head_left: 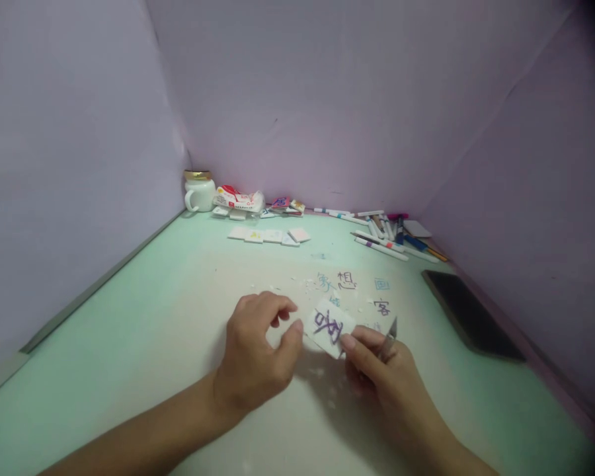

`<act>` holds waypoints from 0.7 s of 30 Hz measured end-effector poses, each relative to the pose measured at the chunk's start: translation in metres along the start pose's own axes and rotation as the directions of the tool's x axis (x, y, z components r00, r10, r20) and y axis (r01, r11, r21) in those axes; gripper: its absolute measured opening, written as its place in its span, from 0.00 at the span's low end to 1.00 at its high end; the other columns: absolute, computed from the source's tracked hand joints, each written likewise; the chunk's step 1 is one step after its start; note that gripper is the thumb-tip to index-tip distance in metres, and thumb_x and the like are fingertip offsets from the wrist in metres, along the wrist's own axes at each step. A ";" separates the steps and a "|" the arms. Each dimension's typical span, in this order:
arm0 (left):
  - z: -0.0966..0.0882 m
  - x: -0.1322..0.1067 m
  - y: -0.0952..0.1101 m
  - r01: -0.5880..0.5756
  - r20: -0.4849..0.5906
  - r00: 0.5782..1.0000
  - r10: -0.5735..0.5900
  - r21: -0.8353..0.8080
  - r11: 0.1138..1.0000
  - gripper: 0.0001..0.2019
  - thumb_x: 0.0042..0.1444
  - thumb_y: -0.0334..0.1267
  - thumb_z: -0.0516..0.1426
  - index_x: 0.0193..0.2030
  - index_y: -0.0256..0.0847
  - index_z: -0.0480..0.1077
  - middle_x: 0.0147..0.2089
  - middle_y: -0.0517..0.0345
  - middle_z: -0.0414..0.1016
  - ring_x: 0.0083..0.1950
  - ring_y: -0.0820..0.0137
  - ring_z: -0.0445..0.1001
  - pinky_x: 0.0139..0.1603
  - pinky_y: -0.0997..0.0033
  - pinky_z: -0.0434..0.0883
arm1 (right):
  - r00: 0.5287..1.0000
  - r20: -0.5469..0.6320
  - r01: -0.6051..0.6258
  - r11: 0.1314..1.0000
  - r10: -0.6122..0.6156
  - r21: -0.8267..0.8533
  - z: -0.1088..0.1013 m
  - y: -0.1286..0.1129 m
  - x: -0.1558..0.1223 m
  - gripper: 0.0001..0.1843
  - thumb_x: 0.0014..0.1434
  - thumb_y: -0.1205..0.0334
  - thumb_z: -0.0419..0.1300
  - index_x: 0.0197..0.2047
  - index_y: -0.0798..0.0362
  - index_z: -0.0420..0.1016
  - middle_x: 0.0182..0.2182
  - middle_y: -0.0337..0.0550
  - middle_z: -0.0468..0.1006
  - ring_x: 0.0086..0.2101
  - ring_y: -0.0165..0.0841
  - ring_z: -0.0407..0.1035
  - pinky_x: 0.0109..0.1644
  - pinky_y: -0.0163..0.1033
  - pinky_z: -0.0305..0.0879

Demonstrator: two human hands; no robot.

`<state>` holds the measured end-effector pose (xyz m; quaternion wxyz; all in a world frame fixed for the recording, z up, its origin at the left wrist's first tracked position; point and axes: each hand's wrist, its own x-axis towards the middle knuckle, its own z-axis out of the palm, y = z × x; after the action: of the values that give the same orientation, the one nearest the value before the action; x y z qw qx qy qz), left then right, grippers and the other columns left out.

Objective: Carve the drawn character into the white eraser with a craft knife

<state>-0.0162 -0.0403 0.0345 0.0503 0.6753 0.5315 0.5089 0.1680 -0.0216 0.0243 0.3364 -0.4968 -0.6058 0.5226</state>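
Note:
My left hand pinches the left edge of a small white tile with purple marks drawn on it. My right hand holds the tile's lower right edge with the thumb and also grips a small metal blade that sticks up between the fingers. The tile sits just above the pale green table. White crumbs lie scattered on the table beyond the hands, next to coloured characters written on the surface.
A dark flat slab lies at the right. Several marker pens are piled at the back right. A row of small tiles, a packet and a white mug stand at the back. Lilac walls enclose the table.

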 end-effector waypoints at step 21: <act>0.001 0.011 -0.017 -0.187 0.781 0.616 0.107 0.013 0.982 0.25 0.48 0.29 0.60 0.55 0.44 0.66 0.56 0.51 0.69 0.55 0.55 0.66 0.58 0.51 0.63 | 0.975 0.088 0.208 0.680 -0.206 -0.703 -0.026 -0.007 0.005 0.21 0.65 0.49 0.43 0.36 0.50 0.73 0.22 0.39 0.77 0.21 0.33 0.69 0.25 0.37 0.58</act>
<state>-0.0276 -0.0241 0.0312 0.2008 0.8711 0.4239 0.1454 0.1892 -0.0092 0.0368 0.1763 -0.5156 -0.8120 0.2091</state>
